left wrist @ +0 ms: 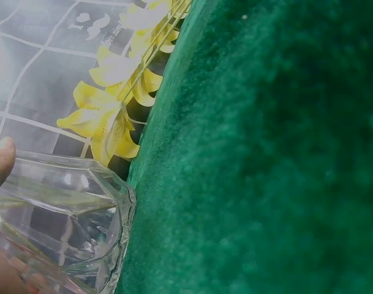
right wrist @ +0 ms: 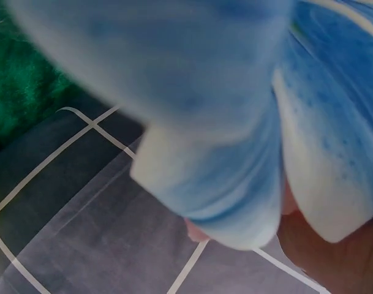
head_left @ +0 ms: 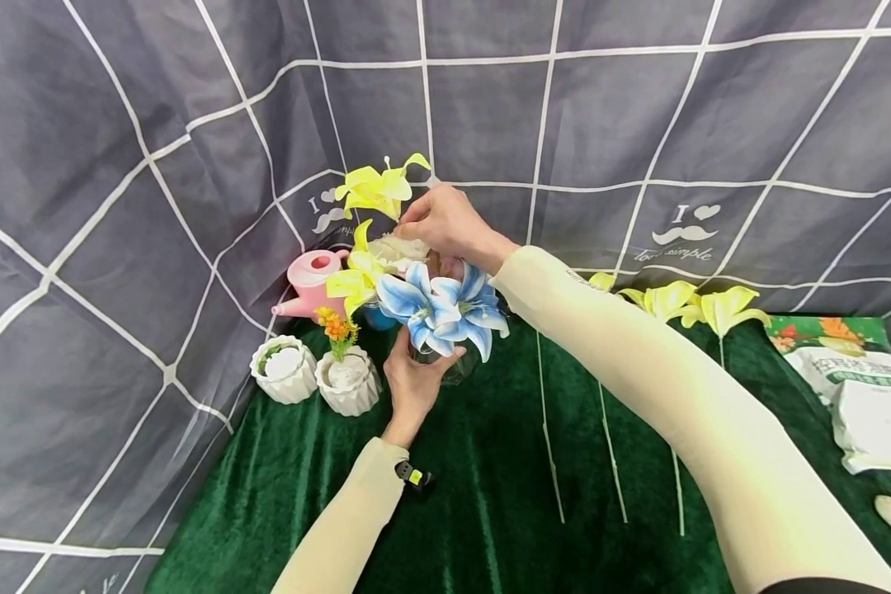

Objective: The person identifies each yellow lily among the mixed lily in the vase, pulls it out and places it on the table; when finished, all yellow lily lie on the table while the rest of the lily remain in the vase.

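Observation:
A clear glass vase [left wrist: 70, 214] stands on the green cloth, holding blue lilies [head_left: 445, 309], a white flower [head_left: 397, 252] and a yellow lily at the left. My left hand [head_left: 413, 375] grips the vase low down, thumb on one side and fingers on the other. Above the bouquet, my right hand [head_left: 449, 221] pinches the stem of another yellow lily [head_left: 377, 190] just under its bloom. The lower part of that stem is hidden among the flowers. Large blue petals [right wrist: 223, 184] cover most of the right hand in the right wrist view.
A pink watering can [head_left: 313, 280] and two white ribbed pots [head_left: 284, 369] stand left of the vase, one with an orange flower [head_left: 334, 323]. Several yellow lilies [head_left: 723, 309] lie to the right, beyond them a white-and-green package [head_left: 854, 371]. Grey gridded cloth [head_left: 601, 107] hangs behind.

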{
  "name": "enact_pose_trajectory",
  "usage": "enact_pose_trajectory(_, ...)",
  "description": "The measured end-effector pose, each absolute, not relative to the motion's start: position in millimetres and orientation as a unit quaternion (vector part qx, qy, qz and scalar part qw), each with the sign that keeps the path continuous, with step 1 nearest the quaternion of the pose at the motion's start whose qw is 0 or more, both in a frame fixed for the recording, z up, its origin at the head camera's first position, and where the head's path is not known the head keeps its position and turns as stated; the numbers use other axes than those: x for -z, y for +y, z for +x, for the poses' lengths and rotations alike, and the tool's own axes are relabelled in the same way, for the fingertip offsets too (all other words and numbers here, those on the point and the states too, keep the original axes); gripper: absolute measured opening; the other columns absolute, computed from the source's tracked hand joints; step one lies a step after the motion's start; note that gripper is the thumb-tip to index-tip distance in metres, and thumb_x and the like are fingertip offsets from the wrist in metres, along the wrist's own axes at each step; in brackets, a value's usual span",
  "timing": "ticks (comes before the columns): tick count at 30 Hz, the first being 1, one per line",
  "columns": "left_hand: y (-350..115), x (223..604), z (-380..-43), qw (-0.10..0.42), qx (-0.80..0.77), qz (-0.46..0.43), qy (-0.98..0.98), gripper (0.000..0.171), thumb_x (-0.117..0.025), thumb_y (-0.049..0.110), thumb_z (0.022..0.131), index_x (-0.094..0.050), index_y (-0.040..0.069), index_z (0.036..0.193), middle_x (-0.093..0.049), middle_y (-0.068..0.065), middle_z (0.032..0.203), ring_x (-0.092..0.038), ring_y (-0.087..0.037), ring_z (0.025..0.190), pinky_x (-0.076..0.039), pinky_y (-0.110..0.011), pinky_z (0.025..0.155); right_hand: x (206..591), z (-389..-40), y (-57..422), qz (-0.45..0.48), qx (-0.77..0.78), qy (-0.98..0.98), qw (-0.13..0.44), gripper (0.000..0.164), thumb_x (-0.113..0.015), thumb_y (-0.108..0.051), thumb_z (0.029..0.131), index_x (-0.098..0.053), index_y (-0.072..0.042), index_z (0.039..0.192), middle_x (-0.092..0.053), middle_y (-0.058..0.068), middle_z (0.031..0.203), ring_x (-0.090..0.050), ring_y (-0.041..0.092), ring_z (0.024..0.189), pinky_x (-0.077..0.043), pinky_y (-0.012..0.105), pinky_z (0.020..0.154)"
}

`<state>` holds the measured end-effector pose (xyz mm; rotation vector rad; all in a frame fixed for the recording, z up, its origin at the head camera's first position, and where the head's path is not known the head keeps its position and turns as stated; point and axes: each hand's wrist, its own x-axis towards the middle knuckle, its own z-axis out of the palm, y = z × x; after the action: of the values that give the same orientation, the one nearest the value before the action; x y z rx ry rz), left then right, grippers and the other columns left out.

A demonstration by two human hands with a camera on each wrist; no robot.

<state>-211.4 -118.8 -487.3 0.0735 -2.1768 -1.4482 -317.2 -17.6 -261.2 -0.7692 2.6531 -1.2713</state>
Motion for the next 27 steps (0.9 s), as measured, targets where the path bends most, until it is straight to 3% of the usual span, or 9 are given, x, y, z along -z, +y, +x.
enact_pose_trajectory(3, -119, 486, -211, 0.264, 0.533, 0.028, -0.804, 0.071, -0.090, 0.042, 0.072, -0.059, 0.022, 0.132, -0.069, 0.001, 0.131, -0.064, -0.017, 0.124, -0.051, -0.044, 0.105, 258, -316, -13, -0.245, 0.430, 0.868, 0.050, 0.017, -0.073, -0.026, 0.093, -0.081, -0.013, 0.099, -0.077, 0.003, 0.100, -0.060, 0.014, 0.078, -0.050, 0.027, 0.069)
enact_pose_trajectory(6, -119, 486, -212, 0.266, 0.532, 0.028, -0.803, 0.071, -0.090, 0.042, 0.072, -0.059, 0.022, 0.132, -0.069, 0.001, 0.131, -0.064, -0.017, 0.124, -0.051, -0.044, 0.105, 256, -315, -8, -0.237, 0.448, 0.861, 0.049, 0.018, -0.072, -0.027, 0.093, -0.081, -0.013, 0.100, -0.077, 0.003, 0.103, -0.060, 0.015, 0.076, -0.052, 0.028, 0.072)
enact_pose_trajectory(10, -119, 487, -212, 0.272, 0.532, 0.022, -0.802, 0.070, -0.090, 0.042, 0.072, -0.059, 0.021, 0.132, -0.069, 0.000, 0.130, -0.064, -0.017, 0.124, -0.052, -0.044, 0.105, 255, -312, -1, -0.233, 0.475, 0.848, 0.038, 0.018, -0.072, -0.026, 0.093, -0.081, -0.014, 0.101, -0.076, 0.002, 0.103, -0.062, 0.019, 0.075, -0.051, 0.029, 0.067)
enact_pose_trajectory(19, -119, 486, -212, 0.283, 0.530, 0.013, -0.799, 0.069, -0.091, 0.039, 0.072, -0.060, 0.019, 0.130, -0.070, -0.001, 0.129, -0.065, -0.017, 0.123, -0.052, -0.045, 0.105, 251, -308, 12, -0.191, 0.514, 0.836, 0.012, 0.022, -0.072, -0.029, 0.093, -0.080, -0.013, 0.107, -0.075, 0.001, 0.114, -0.067, 0.012, 0.097, -0.054, 0.027, 0.077)
enact_pose_trajectory(27, -119, 487, -211, 0.274, 0.532, 0.019, -0.801, 0.070, -0.091, 0.041, 0.071, -0.060, 0.020, 0.130, -0.069, 0.000, 0.130, -0.064, -0.018, 0.124, -0.050, -0.045, 0.108, 242, -307, 22, -0.166, 0.547, 0.820, -0.021, 0.020, -0.073, -0.030, 0.091, -0.081, -0.015, 0.103, -0.074, -0.003, 0.096, -0.062, 0.016, 0.089, -0.046, 0.026, 0.071)
